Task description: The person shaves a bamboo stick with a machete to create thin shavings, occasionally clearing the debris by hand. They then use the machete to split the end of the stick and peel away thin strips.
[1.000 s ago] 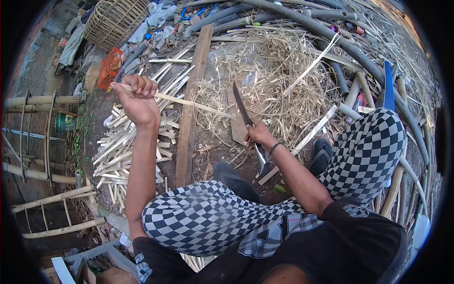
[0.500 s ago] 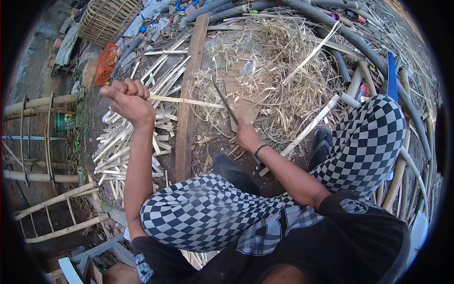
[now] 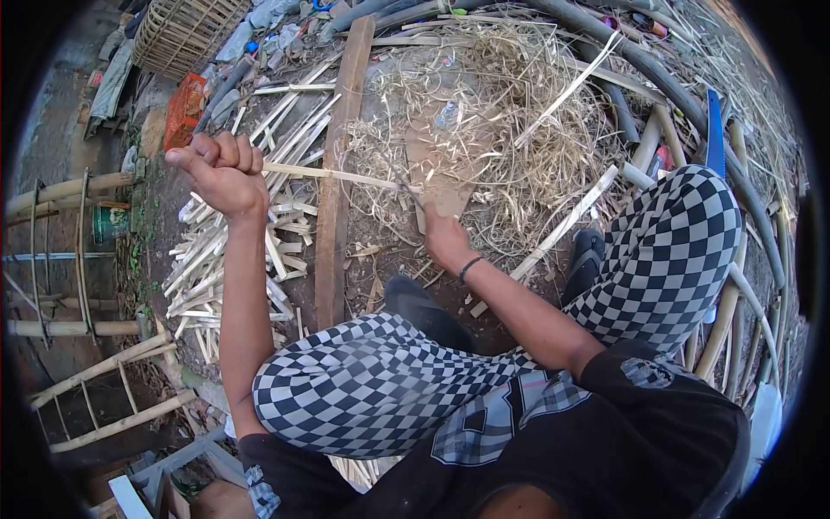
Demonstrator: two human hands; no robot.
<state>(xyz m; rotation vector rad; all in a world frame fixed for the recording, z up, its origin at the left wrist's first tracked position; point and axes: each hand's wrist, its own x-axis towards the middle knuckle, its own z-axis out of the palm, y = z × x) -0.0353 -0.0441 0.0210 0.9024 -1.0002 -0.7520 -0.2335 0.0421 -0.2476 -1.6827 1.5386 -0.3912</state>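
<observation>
My left hand (image 3: 226, 177) is closed around one end of a thin pale bamboo strip (image 3: 346, 176), raised at the left. The strip runs rightward over a brown wooden plank (image 3: 331, 186), and its far end meets the blade of a dark knife (image 3: 405, 185). Wrapped round the knife's handle is my right hand (image 3: 447, 240), low in the middle, a dark band on its wrist. Under the knife area lies a flat brown board (image 3: 443, 192) strewn with shavings. Cut strips (image 3: 203, 277) are heaped below and beside my left hand.
Curly shavings (image 3: 519, 164) cover the ground ahead. A woven basket (image 3: 186, 36) and an orange crate (image 3: 184, 111) are at the upper left. Bamboo poles (image 3: 666, 82) curve along the right, near a blue saw (image 3: 715, 134). A bamboo ladder (image 3: 121, 368) is at the left.
My left hand has shifted left with the strip, whose far end now shows by the blade. The knife is angled slightly differently, and the whole view has moved a little.
</observation>
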